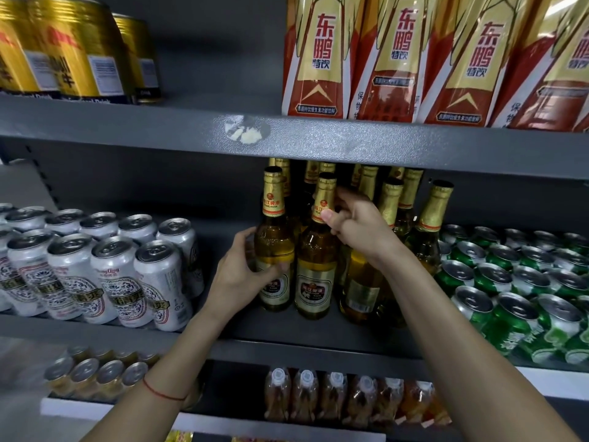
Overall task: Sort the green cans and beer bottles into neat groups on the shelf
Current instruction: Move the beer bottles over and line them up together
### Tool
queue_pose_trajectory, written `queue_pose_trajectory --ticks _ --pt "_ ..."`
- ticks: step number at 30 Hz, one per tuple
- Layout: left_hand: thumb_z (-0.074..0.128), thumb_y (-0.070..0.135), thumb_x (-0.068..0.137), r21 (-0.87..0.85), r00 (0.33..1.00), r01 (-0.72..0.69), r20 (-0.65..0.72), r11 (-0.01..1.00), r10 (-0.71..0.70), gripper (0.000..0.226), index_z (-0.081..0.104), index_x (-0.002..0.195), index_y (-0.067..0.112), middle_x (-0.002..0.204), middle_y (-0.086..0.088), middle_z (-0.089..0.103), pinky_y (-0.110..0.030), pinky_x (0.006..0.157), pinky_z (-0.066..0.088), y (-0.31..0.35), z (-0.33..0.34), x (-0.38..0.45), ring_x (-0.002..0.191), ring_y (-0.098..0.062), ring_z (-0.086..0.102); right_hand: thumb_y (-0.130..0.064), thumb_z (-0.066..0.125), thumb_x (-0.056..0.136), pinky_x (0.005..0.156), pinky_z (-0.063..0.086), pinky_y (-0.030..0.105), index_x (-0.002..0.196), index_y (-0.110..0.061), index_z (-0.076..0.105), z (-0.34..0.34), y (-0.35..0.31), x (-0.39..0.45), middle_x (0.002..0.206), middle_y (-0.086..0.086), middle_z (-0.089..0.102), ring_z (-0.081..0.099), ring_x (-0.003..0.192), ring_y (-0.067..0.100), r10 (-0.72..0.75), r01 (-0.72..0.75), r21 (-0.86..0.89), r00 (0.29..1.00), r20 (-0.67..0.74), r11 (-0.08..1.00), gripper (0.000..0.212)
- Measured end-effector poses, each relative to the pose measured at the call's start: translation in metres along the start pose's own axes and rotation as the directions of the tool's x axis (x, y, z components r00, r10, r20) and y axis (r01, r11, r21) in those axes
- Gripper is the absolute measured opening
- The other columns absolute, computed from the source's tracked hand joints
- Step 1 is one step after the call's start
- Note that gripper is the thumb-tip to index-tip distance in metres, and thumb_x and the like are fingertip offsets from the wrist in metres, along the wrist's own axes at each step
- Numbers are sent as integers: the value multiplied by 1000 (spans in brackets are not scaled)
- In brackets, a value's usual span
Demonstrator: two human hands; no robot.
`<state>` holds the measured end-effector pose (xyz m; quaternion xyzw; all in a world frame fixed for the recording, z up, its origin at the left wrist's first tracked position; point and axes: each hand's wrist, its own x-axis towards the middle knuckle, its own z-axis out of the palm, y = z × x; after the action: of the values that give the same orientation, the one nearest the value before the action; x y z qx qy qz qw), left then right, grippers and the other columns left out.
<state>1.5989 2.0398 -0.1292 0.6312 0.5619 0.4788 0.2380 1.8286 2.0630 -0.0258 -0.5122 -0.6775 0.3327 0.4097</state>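
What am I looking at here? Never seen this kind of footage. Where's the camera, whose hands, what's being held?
There is no robot: a person wears one wide-angle camera on the head, looking forward and down at store shelves. The left hand grips the body of the front-left beer bottle. The right hand pinches the neck of the bottle beside it. More beer bottles stand behind and to the right. On the same middle shelf, white cans stand to the left and green cans to the right. The shelf above holds gold cans and red-and-gold packs; the one below holds more cans and small bottles.
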Motion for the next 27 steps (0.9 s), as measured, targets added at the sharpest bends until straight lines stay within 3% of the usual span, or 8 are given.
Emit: queue_pose_trajectory --ticks 5,8,11,13,16,19,23,27 --pt "92 39 72 2 1000 6 8 1000 -6 83 49 143 30 117 27 63 5 81 40 0 1 -1 104 30 53 -21 60 104 79 45 32 155 -9 41 -2 0 -3 71 1 55 56 72 9 -16 17 -25 1000 13 1000 56" --pt "91 39 73 -5 1000 16 9 1000 -16 80 48 140 34 118 27 63 6 80 40 1 2 -1 103 31 53 -26 64 101 69 43 22 149 -10 50 -8 -5 -13 67 -1 63 57 57 -1 -58 57 -65 998 -15 996 52" --pt "91 41 73 -13 999 34 -16 999 -34 80 46 138 37 115 28 62 6 79 41 0 2 -3 101 32 53 -29 68 99 54 41 11 125 -25 66 -23 -6 -30 67 -2 70 60 50 -3 -164 145 -130 975 -150 981 26" --pt "91 44 74 -17 998 46 -34 999 -47 84 45 143 32 114 29 62 2 78 43 0 1 -3 99 32 53 -30 69 98 53 40 10 102 -30 68 -36 -5 -45 70 -5 70 63 56 0 -267 206 -218 914 -305 954 4" --pt "90 47 73 -12 998 48 -48 999 -48 92 43 149 26 113 29 60 -4 83 40 3 0 -3 100 29 54 -39 70 96 68 47 14 92 -21 66 -51 -3 -63 76 -12 65 63 75 0 -339 178 -351 813 -474 919 19" --pt "87 53 69 -20 997 40 -58 999 -41 98 42 151 24 114 29 58 -13 90 43 9 1 -4 107 11 59 -60 67 89 82 51 41 101 -9 60 -57 5 -66 96 10 65 61 96 30 -232 -19 -437 825 -515 899 53" --pt "78 73 57 -16 998 37 -51 999 -38 113 40 152 26 116 32 55 -23 96 44 17 0 -9 111 5 57 -80 62 78 71 50 43 75 -16 44 -53 4 -53 95 17 61 60 91 41 -94 -154 -481 887 -453 863 67" --pt "82 79 56 0 997 39 -64 999 -39 117 41 151 26 115 30 57 -24 94 43 22 -2 -13 110 9 56 -72 70 79 65 46 40 67 -12 38 -48 8 -39 87 12 57 62 83 38 -70 -162 -472 897 -437 867 68"
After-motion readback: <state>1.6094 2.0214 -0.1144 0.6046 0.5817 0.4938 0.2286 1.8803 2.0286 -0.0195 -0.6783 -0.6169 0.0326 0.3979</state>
